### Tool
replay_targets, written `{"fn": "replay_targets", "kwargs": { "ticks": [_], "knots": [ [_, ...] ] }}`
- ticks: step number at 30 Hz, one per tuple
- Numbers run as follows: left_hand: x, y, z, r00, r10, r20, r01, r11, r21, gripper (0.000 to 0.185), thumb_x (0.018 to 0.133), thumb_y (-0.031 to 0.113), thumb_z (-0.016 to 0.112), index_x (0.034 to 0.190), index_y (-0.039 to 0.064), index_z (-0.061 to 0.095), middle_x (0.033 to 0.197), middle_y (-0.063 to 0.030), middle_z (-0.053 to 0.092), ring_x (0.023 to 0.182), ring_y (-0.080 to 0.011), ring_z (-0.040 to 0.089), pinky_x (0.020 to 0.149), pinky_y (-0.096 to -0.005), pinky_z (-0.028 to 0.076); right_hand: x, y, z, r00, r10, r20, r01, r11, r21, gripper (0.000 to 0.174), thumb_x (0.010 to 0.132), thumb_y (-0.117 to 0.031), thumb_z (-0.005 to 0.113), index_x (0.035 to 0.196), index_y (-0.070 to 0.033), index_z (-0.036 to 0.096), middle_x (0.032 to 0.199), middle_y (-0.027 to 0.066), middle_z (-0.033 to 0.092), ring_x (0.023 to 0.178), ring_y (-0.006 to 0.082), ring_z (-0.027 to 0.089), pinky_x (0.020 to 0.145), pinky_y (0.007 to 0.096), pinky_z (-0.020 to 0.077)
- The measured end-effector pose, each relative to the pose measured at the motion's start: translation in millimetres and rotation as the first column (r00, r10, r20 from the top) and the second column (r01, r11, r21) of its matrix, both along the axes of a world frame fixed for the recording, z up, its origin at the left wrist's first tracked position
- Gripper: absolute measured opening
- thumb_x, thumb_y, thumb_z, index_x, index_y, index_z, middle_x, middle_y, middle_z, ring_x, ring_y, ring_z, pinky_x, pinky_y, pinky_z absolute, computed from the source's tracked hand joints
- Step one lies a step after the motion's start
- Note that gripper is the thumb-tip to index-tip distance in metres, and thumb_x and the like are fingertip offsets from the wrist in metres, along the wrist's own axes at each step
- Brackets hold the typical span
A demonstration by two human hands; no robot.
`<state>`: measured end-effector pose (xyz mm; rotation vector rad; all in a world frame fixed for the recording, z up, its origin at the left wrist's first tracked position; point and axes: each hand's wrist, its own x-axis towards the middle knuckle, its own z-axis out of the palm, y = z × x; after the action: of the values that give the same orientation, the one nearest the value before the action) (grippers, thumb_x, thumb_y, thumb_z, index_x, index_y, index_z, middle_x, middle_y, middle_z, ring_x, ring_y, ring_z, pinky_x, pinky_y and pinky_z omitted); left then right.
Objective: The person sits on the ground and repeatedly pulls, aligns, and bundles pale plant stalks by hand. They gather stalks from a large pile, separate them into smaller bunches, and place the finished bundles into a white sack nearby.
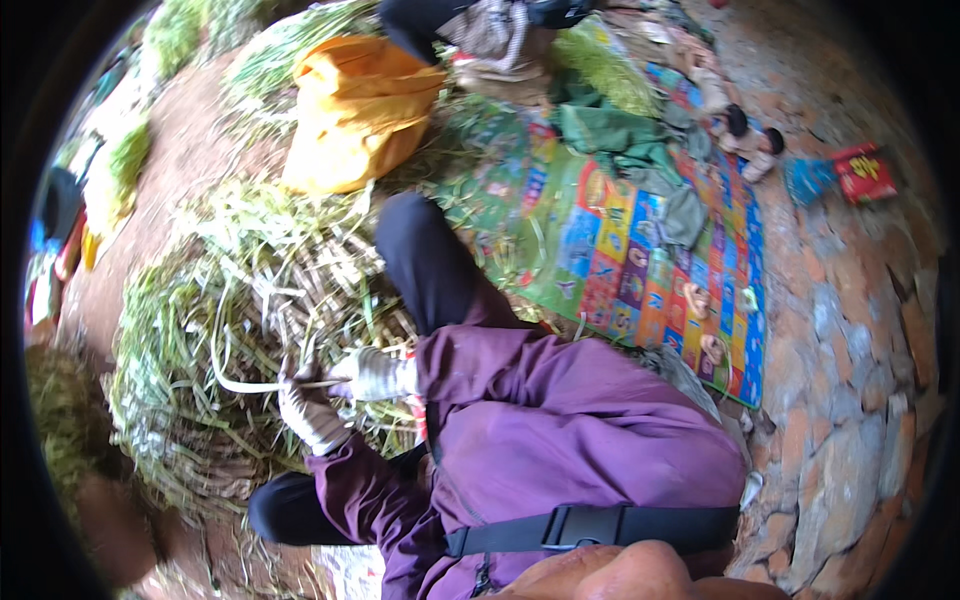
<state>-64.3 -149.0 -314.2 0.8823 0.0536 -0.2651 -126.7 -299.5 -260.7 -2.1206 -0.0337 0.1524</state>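
Note:
My left hand [309, 416], in a pale glove with a darkened fingertip area, pinches a long pale strip of plant fibre [251, 387]. This strip curves up and away over a large round heap of cut green stalks [180, 337]. Close beside it, my right hand [364, 373], also in a pale glove with a striped cuff, has its fingers at the strip's other stretch; they are partly blurred. Both hands are over the heap's near side, between my bent knees. More pale stalks and a loose strip [277, 289] lie on top of the heap.
A yellow-orange sack [360, 112] stands beyond my right knee. A colourful lettered mat [600, 247] bears green cloth [615, 139] and loose stalks. Another person [495, 37] sits at the top. Red [864, 176] and blue [810, 178] packets lie on stony ground.

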Motion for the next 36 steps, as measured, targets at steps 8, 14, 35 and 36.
{"fn": "replay_targets", "kwargs": {
  "ticks": [8, 14, 35, 36],
  "knots": [
    [16.9, -4.9, 80.9, 0.987, 0.163, -0.006, -0.163, 0.987, -0.011, 0.057, 0.095, 0.035, 0.062, 0.133, -0.004, 0.048, 0.063, -0.0015, 0.049, 0.062, -0.0190, 0.055, 0.054, -0.0313, 0.047, 6.7, 14.4, 11.6, 0.997, 0.079, -0.006, -0.065, 0.865, 0.498, 0.024, 0.096, -0.020, 0.064, 0.111, -0.002, 0.067, 0.078, -0.0002, 0.064, 0.071, 0.0093, 0.057, 0.066, 0.0278, 0.0474],
    [24.0, -10.3, 122.5, 0.965, 0.202, -0.168, -0.206, 0.979, -0.006, 0.052, 0.098, 0.037, 0.057, 0.138, 0.004, 0.047, 0.056, 0.0035, 0.040, 0.040, -0.0076, 0.033, 0.036, -0.0237, 0.026, 22.9, 10.6, 38.6, 0.934, 0.228, -0.275, 0.042, 0.694, 0.719, 0.025, 0.095, -0.028, 0.066, 0.103, -0.004, 0.070, 0.065, -0.0066, 0.053, 0.057, 0.0026, 0.045, 0.051, 0.0219, 0.0373],
    [207.2, 12.9, 150.2, 0.885, 0.298, 0.359, -0.267, 0.954, -0.133, 0.050, 0.101, 0.035, 0.053, 0.136, 0.000, 0.049, 0.053, 0.0060, 0.048, 0.034, -0.0028, 0.028, 0.029, -0.0221, 0.023, 133.4, -53.9, -60.4, 0.898, -0.220, 0.381, 0.154, 0.968, 0.197, 0.021, 0.091, -0.017, 0.068, 0.107, -0.005, 0.072, 0.087, 0.0072, 0.074, 0.061, 0.0125, 0.066, 0.054, 0.0255, 0.0516],
    [220.4, 10.6, 146.4, 0.905, 0.259, 0.338, -0.237, 0.966, -0.106, 0.047, 0.101, 0.033, 0.052, 0.136, 0.001, 0.050, 0.052, 0.0061, 0.047, 0.034, -0.0025, 0.028, 0.029, -0.0220, 0.023, 140.1, -66.5, -64.3, 0.943, -0.333, 0.025, 0.317, 0.917, 0.241, 0.023, 0.094, -0.018, 0.066, 0.111, -0.004, 0.071, 0.082, 0.0043, 0.074, 0.056, 0.0073, 0.060, 0.051, 0.0234, 0.0482]
  ]
}}
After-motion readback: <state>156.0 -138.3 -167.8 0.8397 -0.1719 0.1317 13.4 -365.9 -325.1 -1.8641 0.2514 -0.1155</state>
